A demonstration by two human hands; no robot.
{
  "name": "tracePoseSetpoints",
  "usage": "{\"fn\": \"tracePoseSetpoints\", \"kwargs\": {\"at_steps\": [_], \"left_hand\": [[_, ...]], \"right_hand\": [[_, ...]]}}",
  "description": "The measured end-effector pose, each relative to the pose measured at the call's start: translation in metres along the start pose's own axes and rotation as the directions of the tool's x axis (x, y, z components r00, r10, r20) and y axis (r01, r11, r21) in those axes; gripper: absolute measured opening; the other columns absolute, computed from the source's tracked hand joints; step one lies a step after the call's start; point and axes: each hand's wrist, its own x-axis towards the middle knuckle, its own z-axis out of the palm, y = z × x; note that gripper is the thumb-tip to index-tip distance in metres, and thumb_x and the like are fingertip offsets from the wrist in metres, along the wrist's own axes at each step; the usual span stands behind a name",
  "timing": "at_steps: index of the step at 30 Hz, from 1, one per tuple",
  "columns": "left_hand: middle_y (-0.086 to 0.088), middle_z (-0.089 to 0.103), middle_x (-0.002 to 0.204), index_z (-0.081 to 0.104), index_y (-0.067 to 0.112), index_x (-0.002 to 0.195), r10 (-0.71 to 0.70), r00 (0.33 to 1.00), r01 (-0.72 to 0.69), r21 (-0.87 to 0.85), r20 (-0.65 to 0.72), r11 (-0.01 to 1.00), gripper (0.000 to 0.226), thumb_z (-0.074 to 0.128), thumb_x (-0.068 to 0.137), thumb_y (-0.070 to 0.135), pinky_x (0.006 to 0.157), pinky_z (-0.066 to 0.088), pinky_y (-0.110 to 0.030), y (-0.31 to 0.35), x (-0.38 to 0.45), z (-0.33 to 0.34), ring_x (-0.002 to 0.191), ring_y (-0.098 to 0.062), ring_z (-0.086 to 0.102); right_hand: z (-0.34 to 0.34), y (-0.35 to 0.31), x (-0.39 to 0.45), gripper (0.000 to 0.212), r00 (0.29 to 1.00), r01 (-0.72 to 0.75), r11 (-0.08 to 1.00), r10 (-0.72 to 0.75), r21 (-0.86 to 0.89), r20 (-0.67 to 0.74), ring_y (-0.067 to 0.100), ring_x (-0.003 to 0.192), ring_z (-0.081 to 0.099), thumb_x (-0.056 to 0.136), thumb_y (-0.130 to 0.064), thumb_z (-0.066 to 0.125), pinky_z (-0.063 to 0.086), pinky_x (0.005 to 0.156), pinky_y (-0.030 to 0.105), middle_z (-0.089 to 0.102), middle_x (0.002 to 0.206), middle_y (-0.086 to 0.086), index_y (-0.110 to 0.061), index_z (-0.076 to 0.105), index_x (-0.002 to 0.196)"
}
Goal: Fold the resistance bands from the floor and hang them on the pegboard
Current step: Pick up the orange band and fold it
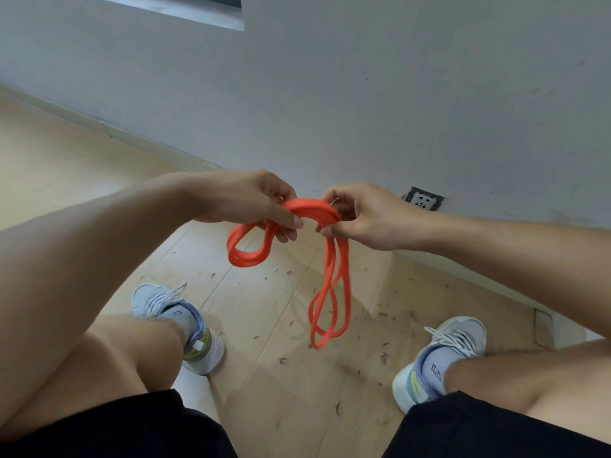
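1. Orange resistance band [325, 276] hangs mid-air between both hands, above the floor [281, 325]; part-folded.
2. Left hand [258, 201] pinches gathered coils; keeps finished loops together.
3. Right hand [357, 216] pinches the trailing loops; feeds the next fold.

My left hand [261, 201] and right hand [360, 216] pinch the orange resistance band [310, 209], loops dangling above the floor [281, 325].

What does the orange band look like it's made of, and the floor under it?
Orange band: probably rubber or latex, matte; it droops in limp flat loops and bends tightly where both hands pinch it. Floor: seemingly wood-look laminate or vinyl planks, pale with straight seams, slight sheen.
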Motion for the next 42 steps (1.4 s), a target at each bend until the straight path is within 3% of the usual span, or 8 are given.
{"fn": "tracePoseSetpoints", "kwargs": {"at_steps": [6, 16, 20, 23, 28, 34, 37, 42], "left_hand": [[0.007, 0.079, 0.080, 0.074, 0.018, 0.095, 0.065, 0.996, -0.050, 0.237, -0.058, 0.970, 0.024, 0.076, 0.086, 0.040, 0.078, 0.060, -0.025, 0.011, 0.012, 0.017, 0.075, -0.007, 0.076], [0.001, 0.081, 0.094, 0.079, 0.013, 0.107, 0.092, 0.990, -0.091, 0.017, -0.103, 0.996, 0.028, 0.076, 0.086, 0.031, 0.088, 0.062, -0.035, 0.005, 0.009, 0.008, 0.086, -0.015, 0.078], [0.001, 0.081, 0.092, 0.077, 0.009, 0.107, 0.058, 0.991, -0.061, -0.021, -0.124, 0.998, 0.025, 0.072, 0.091, 0.028, 0.089, 0.060, -0.031, 0.004, 0.007, 0.005, 0.088, -0.013, 0.078], [0.004, 0.081, 0.090, 0.073, 0.013, 0.104, 0.037, 0.996, -0.032, 0.054, -0.085, 0.998, 0.019, 0.073, 0.092, 0.027, 0.090, 0.058, -0.031, 0.004, 0.007, 0.009, 0.086, -0.011, 0.078], [0.006, 0.079, 0.079, 0.076, 0.015, 0.094, 0.080, 0.986, -0.055, 0.168, -0.145, 0.984, 0.026, 0.080, 0.083, 0.038, 0.067, 0.058, -0.015, 0.007, 0.013, 0.016, 0.073, -0.006, 0.076], [0.001, 0.080, 0.084, 0.073, 0.009, 0.096, 0.141, 0.975, -0.136, 0.042, -0.173, 0.990, 0.017, 0.072, 0.092, 0.025, 0.069, 0.055, -0.014, 0.009, 0.009, 0.010, 0.077, -0.008, 0.076], [0.006, 0.078, 0.081, 0.069, 0.018, 0.093, 0.150, 0.969, -0.112, 0.192, -0.195, 0.975, 0.012, 0.067, 0.096, 0.029, 0.062, 0.046, -0.005, 0.010, 0.008, 0.006, 0.070, 0.003, 0.071], [0.006, 0.078, 0.080, 0.066, 0.021, 0.098, 0.052, 0.996, -0.029, 0.277, -0.074, 0.961, 0.024, 0.077, 0.086, 0.039, 0.068, 0.054, -0.017, 0.005, 0.008, 0.012, 0.069, -0.001, 0.073]], "right_hand": [[0.003, -0.010, -0.003, 0.031, 1.000, -0.004, 0.997, 0.004, -0.078, -0.004, 0.006, 0.080, 0.076, 0.086, -0.021, 0.083, 0.062, 0.080, 0.032, 0.079, 0.089, -0.007, -0.023, 0.055, 0.099], [0.001, 0.007, -0.003, 0.016, 0.999, -0.023, 0.995, 0.019, -0.100, -0.041, 0.003, 0.081, 0.073, 0.084, -0.030, 0.085, 0.051, 0.072, 0.019, 0.079, 0.086, -0.009, -0.025, 0.080, 0.098], [0.001, 0.004, -0.002, 0.013, 0.997, 0.008, 0.996, -0.015, -0.092, -0.072, 0.000, 0.086, 0.074, 0.091, -0.027, 0.077, 0.059, 0.088, 0.028, 0.080, 0.091, -0.011, -0.023, 0.081, 0.103], [0.003, -0.001, -0.002, 0.016, 0.997, 0.039, 0.984, -0.050, -0.172, -0.060, 0.005, 0.087, 0.074, 0.095, -0.026, 0.073, 0.059, 0.087, 0.034, 0.080, 0.093, -0.008, -0.023, 0.080, 0.109], [0.008, -0.006, -0.001, 0.029, 0.998, 0.033, 0.995, -0.038, -0.091, -0.054, 0.003, 0.081, 0.076, 0.090, -0.028, 0.080, 0.057, 0.080, 0.025, 0.080, 0.089, -0.009, -0.025, 0.059, 0.109], [0.003, 0.007, -0.001, 0.021, 0.999, -0.015, 1.000, 0.015, 0.001, 0.041, 0.007, 0.086, 0.077, 0.082, -0.020, 0.087, 0.060, 0.083, 0.025, 0.080, 0.093, -0.006, -0.019, 0.077, 0.099], [0.002, 0.012, 0.000, 0.021, 0.999, -0.052, 0.999, 0.052, -0.006, 0.012, 0.009, 0.089, 0.077, 0.082, -0.025, 0.087, 0.061, 0.093, 0.034, 0.081, 0.096, -0.006, -0.021, 0.080, 0.102], [-0.002, 0.006, 0.002, 0.016, 1.000, -0.030, 0.979, 0.030, -0.203, 0.001, 0.022, 0.076, 0.074, 0.086, -0.032, 0.082, 0.059, 0.077, 0.041, 0.077, 0.079, 0.005, -0.016, 0.078, 0.090]]}}
